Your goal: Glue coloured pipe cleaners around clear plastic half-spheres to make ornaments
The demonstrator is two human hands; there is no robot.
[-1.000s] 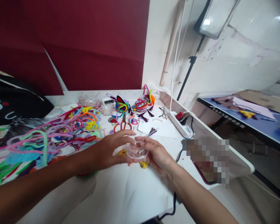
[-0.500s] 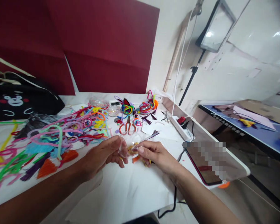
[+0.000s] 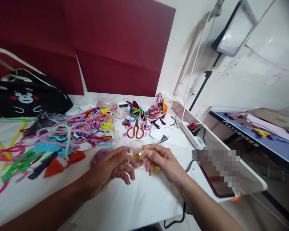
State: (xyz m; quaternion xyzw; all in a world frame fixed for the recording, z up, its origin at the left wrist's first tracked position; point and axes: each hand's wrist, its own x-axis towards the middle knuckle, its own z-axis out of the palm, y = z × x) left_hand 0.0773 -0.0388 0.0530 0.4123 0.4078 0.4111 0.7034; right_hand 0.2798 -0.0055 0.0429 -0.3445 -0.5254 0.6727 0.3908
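A clear, round plastic ball [image 3: 136, 146], or a half of one, sits between my two hands above the white paper. Small yellow-orange bits show through its wall. My left hand [image 3: 117, 163] pinches its left side with thumb and forefinger, the other fingers loosely curled. On the right side, my right hand [image 3: 160, 160] grips the edge, partly covering it. Something yellow shows beneath my right fingers. Orange-handled scissors [image 3: 135, 131] lie just beyond the ball. A coil of coloured pipe cleaners [image 3: 100, 156] is partly hidden behind my left hand.
A tangled heap of pipe cleaners [image 3: 62, 133] and tassels [image 3: 54, 167] spreads over the left. Decorated clear balls [image 3: 154, 111] stand at the back. A power strip [image 3: 193, 134] and a phone [image 3: 215, 179] lie right. A black bag [image 3: 26, 99] is back left.
The view has swung slightly left, so the scene sits further right. My hands hold the clear plastic more level between them. The coil beside my left hand has come into sight.
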